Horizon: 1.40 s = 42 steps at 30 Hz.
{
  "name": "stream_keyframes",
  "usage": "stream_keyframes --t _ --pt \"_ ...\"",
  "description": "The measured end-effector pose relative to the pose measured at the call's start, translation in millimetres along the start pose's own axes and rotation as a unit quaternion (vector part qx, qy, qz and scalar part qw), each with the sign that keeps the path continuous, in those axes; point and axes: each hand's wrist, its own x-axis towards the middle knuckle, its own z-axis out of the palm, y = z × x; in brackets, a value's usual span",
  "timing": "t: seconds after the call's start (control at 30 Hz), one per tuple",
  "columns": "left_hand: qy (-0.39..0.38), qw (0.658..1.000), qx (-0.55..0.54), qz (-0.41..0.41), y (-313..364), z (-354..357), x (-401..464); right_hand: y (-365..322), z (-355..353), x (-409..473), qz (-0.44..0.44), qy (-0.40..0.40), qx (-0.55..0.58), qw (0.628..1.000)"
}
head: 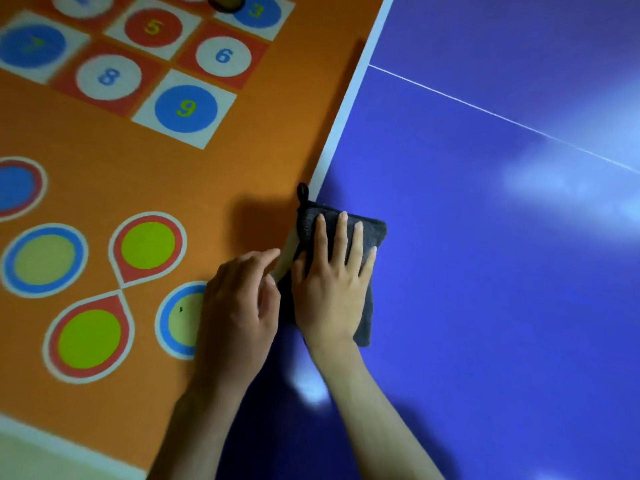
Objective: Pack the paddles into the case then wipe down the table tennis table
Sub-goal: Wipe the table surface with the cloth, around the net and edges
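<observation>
Pressing flat with straight fingers, the right hand (332, 289) holds a dark folded cloth (372, 237) on the blue table (485, 271); the left hand (239, 306) hovers loosely curled, empty, at the table's edge.

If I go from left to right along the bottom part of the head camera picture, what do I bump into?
Green circle on the orange floor → left hand → right hand pressing the dark cloth → bare blue table.

Right grip (332, 282) flat, fingers straight; left grip (239, 306) curled.
</observation>
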Motion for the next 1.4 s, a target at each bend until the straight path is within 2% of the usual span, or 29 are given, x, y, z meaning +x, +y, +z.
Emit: stream_keyframes --t 0.3,0.47,0.63,0.9,1.4 --pt "-0.024 1.0 0.003 -0.004 -8.6 -3.3 10.7 -13.2 15.0 47.7 -0.025 0.027 0.035 0.999" --pt "-0.025 0.999 0.019 0.037 8.2 15.6 25.8 15.1 14.8 76.6 -0.007 0.05 0.074 0.996" --pt "-0.023 0.997 0.022 0.067 38.6 46.8 26.6 59.8 6.6 82.3 -0.046 0.052 0.095 0.993" --pt "-0.045 0.993 0.017 0.105 103.8 107.3 10.4 173.4 -13.3 71.5 -0.007 0.06 0.093 0.994" --pt "-0.085 0.988 -0.002 0.127 272.6 254.5 -27.0 454.9 -74.7 34.6 0.051 0.043 0.045 0.997"
